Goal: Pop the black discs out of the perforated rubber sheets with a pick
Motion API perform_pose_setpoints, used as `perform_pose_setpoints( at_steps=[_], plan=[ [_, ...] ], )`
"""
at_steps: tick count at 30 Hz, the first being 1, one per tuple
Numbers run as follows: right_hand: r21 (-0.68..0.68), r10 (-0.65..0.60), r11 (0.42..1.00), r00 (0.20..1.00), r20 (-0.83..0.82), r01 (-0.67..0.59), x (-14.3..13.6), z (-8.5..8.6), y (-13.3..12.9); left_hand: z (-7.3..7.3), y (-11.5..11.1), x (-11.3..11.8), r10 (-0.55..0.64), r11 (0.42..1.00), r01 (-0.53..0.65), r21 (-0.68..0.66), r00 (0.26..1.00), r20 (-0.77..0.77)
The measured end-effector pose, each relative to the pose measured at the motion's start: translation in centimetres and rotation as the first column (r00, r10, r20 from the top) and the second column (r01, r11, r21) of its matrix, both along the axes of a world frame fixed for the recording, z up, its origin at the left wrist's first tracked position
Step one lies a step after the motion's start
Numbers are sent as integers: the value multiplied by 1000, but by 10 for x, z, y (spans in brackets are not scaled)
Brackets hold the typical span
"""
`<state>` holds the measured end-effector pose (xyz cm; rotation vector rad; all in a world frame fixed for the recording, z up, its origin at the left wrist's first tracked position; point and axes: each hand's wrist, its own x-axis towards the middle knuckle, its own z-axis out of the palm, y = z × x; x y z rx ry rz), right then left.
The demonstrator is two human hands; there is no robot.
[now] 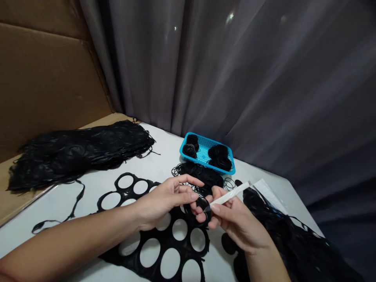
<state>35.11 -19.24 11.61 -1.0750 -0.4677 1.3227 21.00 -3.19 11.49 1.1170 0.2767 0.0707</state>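
Observation:
In the middle of the head view, my left hand (164,196) pinches a bundle of thin black rings (208,215) between thumb and fingers. My right hand (237,219) grips a narrow white strip (230,195) between thumb and index finger, and some of its other fingertips touch the rings. The strip's near end meets the bundle, where a clear piece like film shows. Both hands hover over a black sheet with large round holes (184,247). Just beyond them lies a tangled pile of loose black rings (201,174).
A blue basket (234,170) with several ring bundles stands behind. To the left is a thick stack of black sheets (82,149); to the right, a black scrap heap (293,246) and a white sheet (272,194). A cardboard panel (47,78) and grey curtain (235,78) border the table.

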Motion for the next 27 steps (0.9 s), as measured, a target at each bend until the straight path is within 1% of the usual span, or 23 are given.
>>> perform_pose_setpoints(
  at_steps=[5, 8, 10, 12, 13, 14, 15, 16, 17, 18, 19, 20, 21, 22, 23, 24, 25, 27],
  plan=[
    [11, 15, 1000, 1000, 11, -15, 2, -4, 0, 3, -5, -1, 4, 989, -2, -146, 1000, 14],
    [13, 29, 999, 999, 15, -29, 3, -5, -1, 4, -7, -3, 3, 983, 0, -183, 1000, 20],
    [10, 23, 1000, 1000, 17, -24, 3, -4, -1, 5, -7, -3, -1, 983, 4, -183, 1000, 19],
    [6, 23, 1000, 1000, 21, -24, 3, -5, 0, 4, -6, 0, -2, 991, 4, -130, 1000, 21],
    [7, 25, 1000, 999, 24, -25, 3, -6, 0, 2, -3, 2, 2, 998, 0, -61, 1000, 29],
    [8, 23, 1000, 999, 28, -23, 3, -7, 1, -2, 0, 4, 8, 999, -10, 44, 999, 41],
    [6, 17, 1000, 999, 31, -17, 3, -9, 1, -8, 3, 5, 21, 983, -31, 181, 998, 56],
    [4, 1, 1000, 999, 34, -1, 4, -12, 2, -16, 8, 5, 34, 936, -58, 347, 997, 75],
    [0, -24, 1000, 999, 35, 24, 5, -15, 3, -27, 12, 3, 41, 851, -83, 519, 995, 92],
    [-5, -57, 998, 998, 37, 57, 6, -18, 5, -40, 16, 0, 57, 727, -119, 676, 992, 113],
    [-9, -97, 995, 994, 39, 98, 9, -22, 6, -55, 20, -6, 19, 563, -113, 818, 992, 123],
    [-10, -142, 990, 989, 44, 142, 12, -27, 7, -70, 23, -14, -25, 387, -113, 915, 991, 133],
    [-7, -190, 982, 980, 51, 190, 16, -31, 9, -86, 25, -22, -87, 233, -129, 964, 984, 153],
    [1, -239, 971, 969, 61, 240, 21, -36, 12, -99, 25, -31, -189, 119, -115, 986, 972, 136],
    [11, -286, 958, 955, 73, 286, 27, -40, 15, -110, 26, -39, -281, 42, -88, 995, 955, 96],
    [25, -330, 944, 940, 89, 329, 34, -45, 19, -118, 25, -46, -290, -4, -65, 998, 955, 61],
    [40, -368, 930, 923, 111, 365, 42, -49, 24, -122, 25, -51, -302, -35, -32, 999, 953, 20],
    [69, -428, 904, 881, 201, 423, 59, -56, 39, -124, 24, -55, -304, -45, 4, 999, 953, -18]
  ],
)
